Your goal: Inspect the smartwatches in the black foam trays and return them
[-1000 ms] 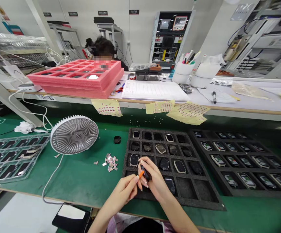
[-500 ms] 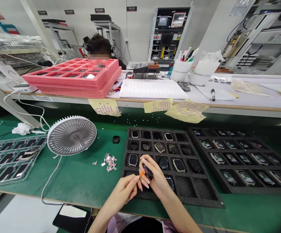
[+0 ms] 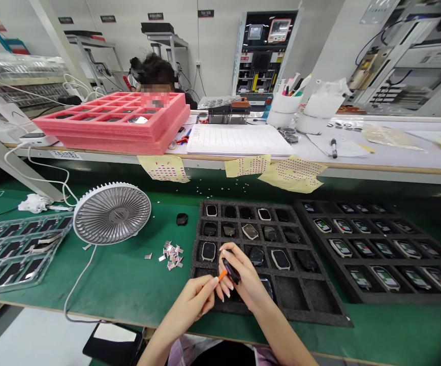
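My right hand [image 3: 243, 274] is closed around a dark smartwatch body [image 3: 231, 271], held on edge above the foam tray. Between the thumb and fingers of my left hand [image 3: 198, 295] is a small orange tool [image 3: 222, 274], its tip touching or very close to the side of the watch. I cannot tell what kind of tool it is. Beneath both hands lies the black foam tray [image 3: 325, 297], with watch bodies such as a silver-framed smartwatch [image 3: 280, 259] in its pockets. Part of the tray's front row is hidden by my hands.
A second black tray [image 3: 361, 297] of watches lies to the right. Left of my hands are small silvery-pink strips [image 3: 171, 255], a lone watch body [image 3: 182, 219], a fan [image 3: 113, 213] and a clear plastic tray [image 3: 49, 264]. A shelf edge [image 3: 205, 158] crosses behind; a person [image 3: 155, 71] sits beyond.
Almost nothing differs. Both hands keep the same place and grip, with only a slight shift of the fingers and the orange tool against the watch.
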`<state>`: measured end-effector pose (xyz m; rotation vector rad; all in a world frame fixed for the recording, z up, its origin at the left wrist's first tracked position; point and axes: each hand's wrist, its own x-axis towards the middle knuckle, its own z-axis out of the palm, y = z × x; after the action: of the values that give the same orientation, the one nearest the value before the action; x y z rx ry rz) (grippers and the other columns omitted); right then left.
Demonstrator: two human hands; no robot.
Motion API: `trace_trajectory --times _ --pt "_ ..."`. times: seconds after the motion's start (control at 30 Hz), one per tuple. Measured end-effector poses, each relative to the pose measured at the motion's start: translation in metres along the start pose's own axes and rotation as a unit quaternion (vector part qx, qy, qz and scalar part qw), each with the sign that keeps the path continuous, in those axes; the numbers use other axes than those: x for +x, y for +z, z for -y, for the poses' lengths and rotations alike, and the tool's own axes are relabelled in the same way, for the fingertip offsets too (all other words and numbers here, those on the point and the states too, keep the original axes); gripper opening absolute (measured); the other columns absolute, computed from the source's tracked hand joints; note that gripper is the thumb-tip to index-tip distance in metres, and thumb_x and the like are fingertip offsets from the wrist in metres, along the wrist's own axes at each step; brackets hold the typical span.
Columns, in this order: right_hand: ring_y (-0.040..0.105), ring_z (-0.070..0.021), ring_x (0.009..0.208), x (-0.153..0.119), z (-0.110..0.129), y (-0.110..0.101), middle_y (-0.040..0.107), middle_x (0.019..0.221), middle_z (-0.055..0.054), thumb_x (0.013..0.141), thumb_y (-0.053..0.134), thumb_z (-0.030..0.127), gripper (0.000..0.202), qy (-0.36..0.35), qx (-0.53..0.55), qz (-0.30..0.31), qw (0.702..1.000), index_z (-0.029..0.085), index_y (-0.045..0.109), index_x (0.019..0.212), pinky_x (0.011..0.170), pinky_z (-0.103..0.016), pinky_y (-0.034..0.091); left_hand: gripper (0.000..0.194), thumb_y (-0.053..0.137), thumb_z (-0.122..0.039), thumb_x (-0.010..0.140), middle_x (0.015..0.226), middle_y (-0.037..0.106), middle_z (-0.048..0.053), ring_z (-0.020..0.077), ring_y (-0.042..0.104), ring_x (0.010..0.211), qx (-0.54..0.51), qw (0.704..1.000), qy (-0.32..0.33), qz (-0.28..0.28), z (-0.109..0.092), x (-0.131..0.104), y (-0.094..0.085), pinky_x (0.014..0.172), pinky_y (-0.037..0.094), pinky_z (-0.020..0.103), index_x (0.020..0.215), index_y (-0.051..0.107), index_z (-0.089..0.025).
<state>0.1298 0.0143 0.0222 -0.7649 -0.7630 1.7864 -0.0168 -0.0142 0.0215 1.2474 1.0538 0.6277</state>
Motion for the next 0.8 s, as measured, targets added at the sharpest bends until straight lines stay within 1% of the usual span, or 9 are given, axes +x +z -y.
trace_trajectory --times 0.1,0.17,0.27,0.37,0.43,0.6,0.8 --pt "0.042 -0.0030 0.034 0.0003 -0.0004 -0.0023 0.051 0.057 0.009 0.085 0.064 0.039 0.023 -0.019 -0.054 0.004 0.998 0.020 0.054 0.092 0.034 -0.014 0.038 0.048 0.042 -0.057 0.089 0.041 0.036 -0.009 0.0050 0.024 0.033 0.005 1.000 -0.015 0.013 -0.0035 -0.0011 -0.0007 0.036 0.021 0.019 0.075 0.058 -0.014" --pt "0.042 -0.0029 0.033 0.0007 -0.0004 -0.0035 0.052 0.058 0.009 0.084 0.064 0.039 0.024 -0.015 -0.073 0.013 0.997 0.021 0.054 0.096 0.033 -0.014 0.038 0.048 0.043 -0.056 0.089 0.041 0.037 -0.009 0.0050 0.024 0.033 0.003 1.000 -0.020 0.019 -0.0038 -0.0012 -0.0010 0.035 0.020 0.018 0.077 0.060 -0.013" --pt "0.037 -0.0028 0.031 0.0017 -0.0014 -0.0035 0.051 0.056 0.010 0.084 0.064 0.040 0.026 0.020 -0.029 0.031 0.999 0.022 0.052 0.100 0.029 -0.014 0.036 0.050 0.043 -0.059 0.087 0.040 0.037 -0.009 0.0052 0.024 0.032 -0.009 1.000 -0.019 0.014 -0.0010 -0.0002 -0.0013 0.034 0.020 0.018 0.076 0.060 -0.013" --pt "0.034 -0.0021 0.031 0.0028 -0.0042 -0.0020 0.051 0.058 0.010 0.083 0.064 0.039 0.026 0.037 0.034 0.019 0.999 0.023 0.052 0.100 0.029 -0.015 0.037 0.052 0.042 -0.062 0.086 0.039 0.036 -0.009 0.0053 0.023 0.031 -0.022 1.000 -0.009 -0.004 0.0029 0.0008 -0.0022 0.033 0.020 0.018 0.073 0.058 -0.014" --pt "0.035 -0.0018 0.032 0.0031 -0.0060 -0.0010 0.053 0.061 0.009 0.083 0.065 0.039 0.026 0.039 0.046 0.008 0.998 0.022 0.053 0.099 0.029 -0.015 0.038 0.052 0.042 -0.063 0.086 0.039 0.036 -0.009 0.0052 0.023 0.031 -0.027 1.000 -0.003 -0.009 0.0045 0.0010 -0.0029 0.033 0.019 0.018 0.073 0.057 -0.015" --pt "0.036 -0.0015 0.031 0.0017 -0.0049 0.0010 0.053 0.060 0.009 0.083 0.065 0.039 0.027 0.037 0.015 0.002 0.999 0.021 0.052 0.099 0.029 -0.013 0.034 0.050 0.044 -0.061 0.086 0.039 0.036 -0.009 0.0052 0.024 0.032 -0.013 1.000 -0.003 -0.011 0.0022 -0.0003 -0.0035 0.034 0.021 0.018 0.072 0.057 -0.015" --pt "0.040 -0.0030 0.031 0.0019 -0.0040 0.0012 0.049 0.054 0.011 0.085 0.062 0.041 0.026 0.006 -0.050 0.003 0.999 0.022 0.050 0.097 0.031 -0.014 0.035 0.050 0.045 -0.060 0.086 0.040 0.036 -0.009 0.0050 0.023 0.033 -0.017 1.000 -0.023 -0.002 -0.0023 -0.0025 -0.0060 0.035 0.020 0.018 0.075 0.061 -0.013"
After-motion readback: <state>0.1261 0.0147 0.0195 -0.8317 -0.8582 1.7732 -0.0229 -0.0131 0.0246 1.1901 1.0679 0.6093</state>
